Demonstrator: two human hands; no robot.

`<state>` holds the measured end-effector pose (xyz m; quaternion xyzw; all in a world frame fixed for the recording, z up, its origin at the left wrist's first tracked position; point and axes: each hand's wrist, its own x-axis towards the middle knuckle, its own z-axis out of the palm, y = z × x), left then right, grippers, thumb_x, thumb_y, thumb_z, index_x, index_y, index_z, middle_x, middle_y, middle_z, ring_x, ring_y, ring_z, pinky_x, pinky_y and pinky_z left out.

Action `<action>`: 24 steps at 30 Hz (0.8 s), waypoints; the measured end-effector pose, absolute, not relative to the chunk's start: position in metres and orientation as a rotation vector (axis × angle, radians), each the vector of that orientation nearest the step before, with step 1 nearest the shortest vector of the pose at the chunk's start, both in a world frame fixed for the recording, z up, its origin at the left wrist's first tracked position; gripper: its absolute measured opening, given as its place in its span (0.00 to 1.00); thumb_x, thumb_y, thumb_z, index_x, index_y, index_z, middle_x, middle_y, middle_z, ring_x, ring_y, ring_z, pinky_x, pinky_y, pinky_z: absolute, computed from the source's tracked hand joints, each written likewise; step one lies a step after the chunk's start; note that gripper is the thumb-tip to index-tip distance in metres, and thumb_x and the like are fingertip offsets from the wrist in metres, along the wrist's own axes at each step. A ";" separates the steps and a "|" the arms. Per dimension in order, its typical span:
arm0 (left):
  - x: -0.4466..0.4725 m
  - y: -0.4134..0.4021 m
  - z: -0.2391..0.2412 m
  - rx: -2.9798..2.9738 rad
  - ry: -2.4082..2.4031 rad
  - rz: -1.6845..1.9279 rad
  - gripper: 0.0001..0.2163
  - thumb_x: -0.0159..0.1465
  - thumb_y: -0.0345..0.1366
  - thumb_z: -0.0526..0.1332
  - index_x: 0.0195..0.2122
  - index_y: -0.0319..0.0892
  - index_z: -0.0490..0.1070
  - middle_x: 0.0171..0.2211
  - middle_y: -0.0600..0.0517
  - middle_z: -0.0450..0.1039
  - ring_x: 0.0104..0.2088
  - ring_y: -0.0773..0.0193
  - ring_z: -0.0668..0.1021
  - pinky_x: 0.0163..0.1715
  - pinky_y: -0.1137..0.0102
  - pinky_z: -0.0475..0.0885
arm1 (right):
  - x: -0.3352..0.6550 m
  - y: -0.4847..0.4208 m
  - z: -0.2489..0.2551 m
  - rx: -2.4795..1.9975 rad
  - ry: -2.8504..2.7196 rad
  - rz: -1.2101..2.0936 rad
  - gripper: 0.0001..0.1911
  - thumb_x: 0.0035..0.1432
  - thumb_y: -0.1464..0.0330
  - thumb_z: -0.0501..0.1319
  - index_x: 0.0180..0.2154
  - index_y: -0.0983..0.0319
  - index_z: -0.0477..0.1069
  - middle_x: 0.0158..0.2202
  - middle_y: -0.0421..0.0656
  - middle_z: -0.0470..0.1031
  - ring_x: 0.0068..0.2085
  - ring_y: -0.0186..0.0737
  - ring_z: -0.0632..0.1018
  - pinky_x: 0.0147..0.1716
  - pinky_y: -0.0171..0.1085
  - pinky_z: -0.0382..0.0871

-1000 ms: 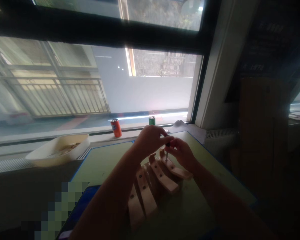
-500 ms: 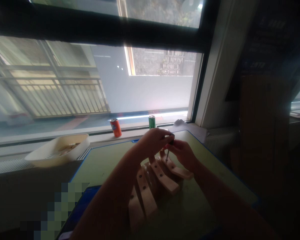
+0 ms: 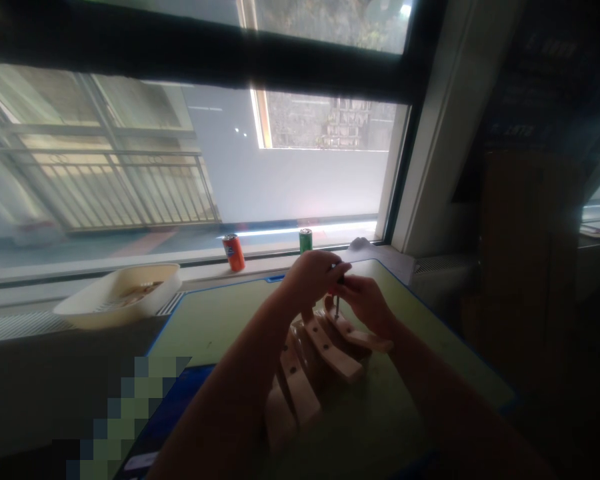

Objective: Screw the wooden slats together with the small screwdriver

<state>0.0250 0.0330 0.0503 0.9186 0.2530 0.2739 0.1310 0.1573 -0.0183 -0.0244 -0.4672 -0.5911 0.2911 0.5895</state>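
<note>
A fan of pale wooden slats (image 3: 320, 353) with small holes lies on the green mat (image 3: 215, 320). A small screwdriver (image 3: 337, 299) with a dark and red handle stands upright, its thin shaft pointing down onto the farthest slat. My left hand (image 3: 313, 277) is curled over the top of the handle. My right hand (image 3: 365, 303) pinches the screwdriver from the right side, close above that slat. Both forearms reach in from below.
A cream plastic basket (image 3: 117, 303) with bits inside sits at the mat's left edge by the window sill. An orange can (image 3: 234, 252) and a green can (image 3: 305, 240) stand on the sill. A dark wall and brown panel (image 3: 525, 253) rise at right.
The view has shifted slightly, so hands and slats sit a little more to the right. Both hands have stayed on the screwdriver, with only small finger movements.
</note>
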 end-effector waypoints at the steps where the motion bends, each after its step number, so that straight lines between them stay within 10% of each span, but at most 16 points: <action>1: 0.026 0.034 0.049 2.651 0.720 0.786 0.18 0.62 0.45 0.49 0.26 0.38 0.71 0.20 0.54 0.68 0.20 0.72 0.68 0.23 0.75 0.62 | 0.160 -0.017 -0.025 -1.062 -1.382 0.686 0.12 0.50 0.61 0.61 0.31 0.64 0.75 0.28 0.42 0.75 0.30 0.37 0.73 0.31 0.36 0.65; 8: 0.029 0.038 0.045 2.664 0.718 0.856 0.17 0.63 0.45 0.49 0.28 0.40 0.71 0.21 0.54 0.70 0.22 0.71 0.69 0.25 0.74 0.61 | 0.165 -0.016 -0.024 -0.848 -1.358 0.762 0.12 0.54 0.63 0.58 0.39 0.59 0.73 0.38 0.43 0.75 0.40 0.39 0.73 0.41 0.39 0.66; 24: 0.035 0.034 0.037 2.550 0.801 0.791 0.18 0.61 0.47 0.50 0.29 0.38 0.70 0.21 0.53 0.68 0.20 0.71 0.68 0.21 0.74 0.61 | 0.156 -0.014 -0.030 -0.986 -1.119 0.712 0.12 0.42 0.63 0.67 0.26 0.63 0.68 0.24 0.38 0.70 0.27 0.33 0.70 0.28 0.35 0.66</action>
